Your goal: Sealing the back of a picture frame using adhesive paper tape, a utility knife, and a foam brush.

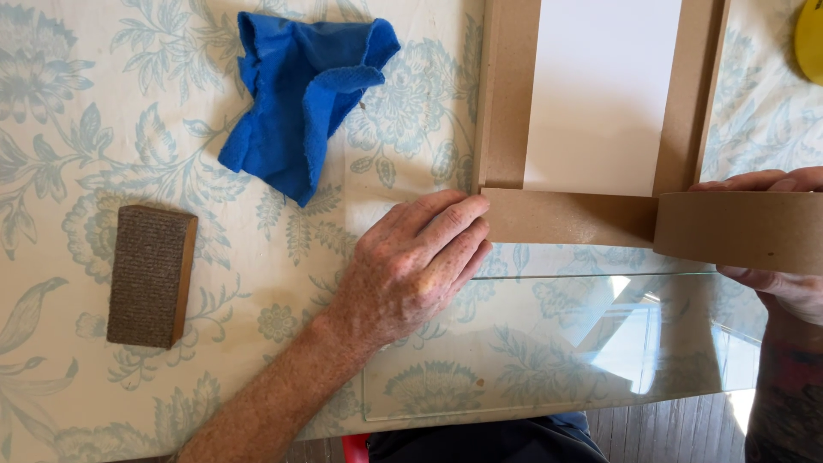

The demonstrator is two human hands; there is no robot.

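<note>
Glass pane (549, 343) lies nearest, on the tabletop (51, 214). Left hand (411, 266), grip released, presses flat the brown tape (566, 216) on the frame's (506, 94) corner. Right hand (793, 257) grasps the roll (741, 230); keep it taut and level, I'd judge.

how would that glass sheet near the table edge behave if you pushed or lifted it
The glass pane looks thin and rigid, so it likely lifts flat but is fragile. Lying on the patterned tablecloth, it may slide. Its near edge sits close to the table edge, so a push toward the person risks tipping it off.
</note>
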